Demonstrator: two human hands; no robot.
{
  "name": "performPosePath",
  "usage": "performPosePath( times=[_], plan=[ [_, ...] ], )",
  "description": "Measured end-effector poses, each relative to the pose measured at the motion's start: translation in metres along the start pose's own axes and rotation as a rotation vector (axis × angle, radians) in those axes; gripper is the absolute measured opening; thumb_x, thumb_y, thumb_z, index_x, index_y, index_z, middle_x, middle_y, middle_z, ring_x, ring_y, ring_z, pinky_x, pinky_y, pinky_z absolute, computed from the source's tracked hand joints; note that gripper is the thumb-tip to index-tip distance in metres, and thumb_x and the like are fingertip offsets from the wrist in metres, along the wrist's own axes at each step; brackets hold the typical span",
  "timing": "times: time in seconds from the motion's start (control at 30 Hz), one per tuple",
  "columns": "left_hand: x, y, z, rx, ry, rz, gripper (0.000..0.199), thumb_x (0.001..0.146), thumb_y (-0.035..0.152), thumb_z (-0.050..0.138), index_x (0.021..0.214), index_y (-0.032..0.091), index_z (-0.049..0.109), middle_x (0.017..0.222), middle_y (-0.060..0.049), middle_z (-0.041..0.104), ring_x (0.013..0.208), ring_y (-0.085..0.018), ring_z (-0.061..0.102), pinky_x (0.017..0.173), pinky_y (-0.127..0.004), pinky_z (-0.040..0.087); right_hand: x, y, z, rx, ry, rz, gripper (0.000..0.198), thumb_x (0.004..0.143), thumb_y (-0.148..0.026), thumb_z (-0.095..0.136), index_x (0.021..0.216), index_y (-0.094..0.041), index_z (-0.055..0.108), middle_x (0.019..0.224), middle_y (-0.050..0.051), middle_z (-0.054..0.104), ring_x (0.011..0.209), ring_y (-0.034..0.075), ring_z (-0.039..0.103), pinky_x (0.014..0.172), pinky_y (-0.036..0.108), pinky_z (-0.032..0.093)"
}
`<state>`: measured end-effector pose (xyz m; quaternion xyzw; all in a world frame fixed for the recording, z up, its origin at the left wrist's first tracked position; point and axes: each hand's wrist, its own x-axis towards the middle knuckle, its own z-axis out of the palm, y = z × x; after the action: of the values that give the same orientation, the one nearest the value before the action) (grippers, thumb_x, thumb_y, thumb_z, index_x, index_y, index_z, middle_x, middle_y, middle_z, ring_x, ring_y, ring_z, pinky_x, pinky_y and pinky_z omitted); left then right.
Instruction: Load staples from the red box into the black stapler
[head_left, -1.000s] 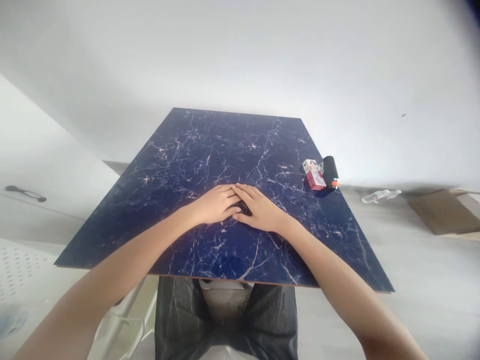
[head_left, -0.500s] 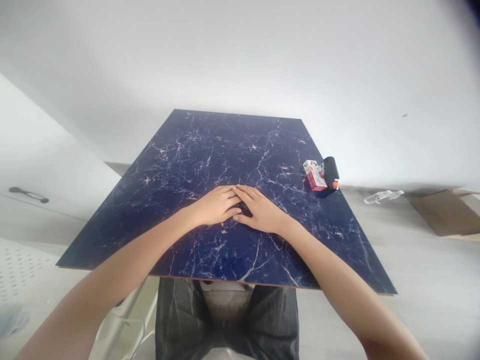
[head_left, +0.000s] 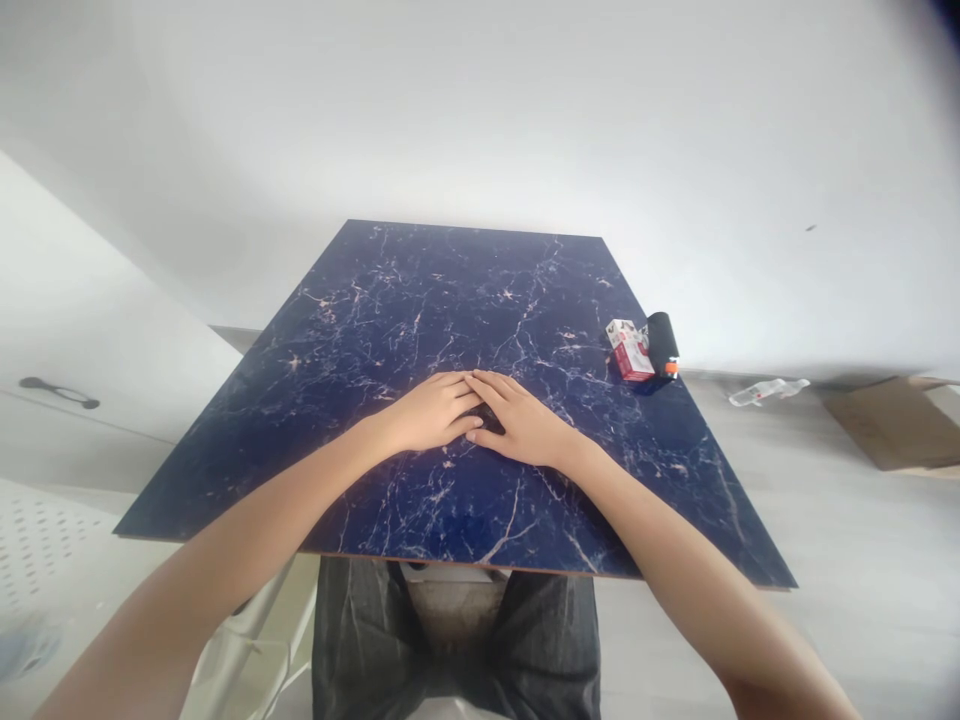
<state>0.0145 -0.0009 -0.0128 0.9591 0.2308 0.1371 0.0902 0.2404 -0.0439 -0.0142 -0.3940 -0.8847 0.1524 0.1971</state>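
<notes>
On the blue marbled tabletop point(head_left: 450, 310), my left hand point(head_left: 435, 412) and right hand point(head_left: 525, 424) rest together, fingers outstretched and meeting at the tips, gripping nothing that shows. To my right, near the edge, a red-and-white box point(head_left: 632, 354) sits just beside a black cylinder point(head_left: 661, 338), both untouched; beyond lies a cardboard carton point(head_left: 892, 428). By my judgement, no handling is under way and nothing shows as finished.

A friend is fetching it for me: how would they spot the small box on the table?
Find the blue table with pale veins. Near its right edge, beyond the right hand, two small things sit side by side. Unlike the black object beside it, the box is red and white.
</notes>
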Motion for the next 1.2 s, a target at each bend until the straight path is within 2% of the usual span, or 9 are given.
performPosePath(
  times=[0.23,0.37,0.47,0.6,0.67,0.73,0.83,0.97,1.2],
  plan=[
    [-0.002,-0.002,0.003,0.003,-0.015,-0.018,0.044,0.107,0.037,0.055,0.147,0.021,0.061,0.154,-0.012,0.059,0.149,-0.031,0.047,0.123,-0.055,0.038,-0.002,0.006,-0.004,0.032,0.032,-0.007,0.074,0.101,-0.055,0.057,0.164,-0.022,0.036,0.164,0.02,0.044,0.152,0.037,0.042,0.122,0.063,0.038],
    [-0.003,-0.003,0.004,0.026,-0.073,-0.083,0.049,0.11,0.045,0.048,0.151,0.021,0.058,0.164,-0.009,0.048,0.155,-0.031,0.039,0.127,-0.053,0.032,-0.004,0.027,-0.026,-0.108,0.19,0.103,0.062,0.103,-0.05,0.054,0.157,-0.021,0.048,0.159,0.02,0.05,0.148,0.039,0.045,0.12,0.065,0.038],
    [-0.003,-0.004,0.004,0.013,-0.119,-0.099,0.051,0.111,0.049,0.043,0.154,0.025,0.055,0.167,-0.005,0.043,0.157,-0.03,0.036,0.128,-0.05,0.029,-0.014,0.053,-0.057,-0.322,0.372,0.359,0.063,0.1,-0.048,0.056,0.153,-0.014,0.052,0.159,0.024,0.049,0.15,0.044,0.039,0.12,0.071,0.03],
    [-0.002,-0.004,0.001,0.035,-0.127,-0.088,0.051,0.111,0.049,0.043,0.153,0.023,0.055,0.166,-0.007,0.044,0.156,-0.03,0.038,0.127,-0.05,0.03,-0.04,0.09,-0.099,-0.422,0.616,0.928,0.085,0.092,-0.051,0.062,0.161,-0.008,0.036,0.161,0.033,0.039,0.149,0.052,0.037,0.114,0.073,0.032],
    [-0.002,-0.005,-0.002,0.069,-0.079,-0.079,0.05,0.111,0.047,0.044,0.151,0.021,0.057,0.164,-0.009,0.048,0.152,-0.031,0.043,0.125,-0.052,0.033,-0.053,0.106,-0.113,-0.29,0.621,1.155,0.091,0.091,-0.052,0.063,0.162,-0.004,0.031,0.151,0.039,0.048,0.141,0.051,0.049,0.109,0.063,0.04],
    [-0.002,-0.005,-0.007,0.098,-0.001,-0.078,0.047,0.111,0.045,0.045,0.149,0.021,0.06,0.159,-0.01,0.054,0.147,-0.031,0.05,0.121,-0.052,0.038,-0.063,0.118,-0.119,-0.181,0.549,1.258,0.081,0.091,-0.05,0.063,0.154,-0.001,0.046,0.134,0.041,0.06,0.127,0.049,0.06,0.098,0.057,0.046],
    [-0.002,-0.007,-0.015,0.117,0.108,-0.079,0.043,0.111,0.041,0.045,0.144,0.02,0.063,0.151,-0.011,0.062,0.137,-0.029,0.058,0.117,-0.052,0.042,-0.065,0.129,-0.119,-0.196,0.462,1.238,0.056,0.091,-0.043,0.062,0.132,-0.004,0.066,0.115,0.036,0.069,0.111,0.044,0.068,0.086,0.052,0.047],
    [-0.001,-0.008,-0.021,0.142,0.185,-0.098,0.042,0.111,0.038,0.046,0.141,0.017,0.065,0.143,-0.012,0.067,0.129,-0.029,0.063,0.115,-0.052,0.042,-0.042,0.125,-0.106,-0.224,0.413,1.194,0.051,0.088,-0.045,0.065,0.123,-0.008,0.069,0.11,0.028,0.073,0.104,0.04,0.07,0.084,0.047,0.05],
    [-0.005,-0.023,-0.042,0.19,0.336,-0.351,0.037,0.107,0.024,0.044,0.135,0.02,0.068,0.135,-0.01,0.072,0.124,-0.03,0.065,0.109,-0.051,0.045,0.049,0.066,-0.052,-0.112,0.331,0.976,0.054,0.087,-0.045,0.064,0.13,-0.013,0.063,0.116,0.021,0.076,0.105,0.036,0.072,0.09,0.045,0.055]
  ],
)
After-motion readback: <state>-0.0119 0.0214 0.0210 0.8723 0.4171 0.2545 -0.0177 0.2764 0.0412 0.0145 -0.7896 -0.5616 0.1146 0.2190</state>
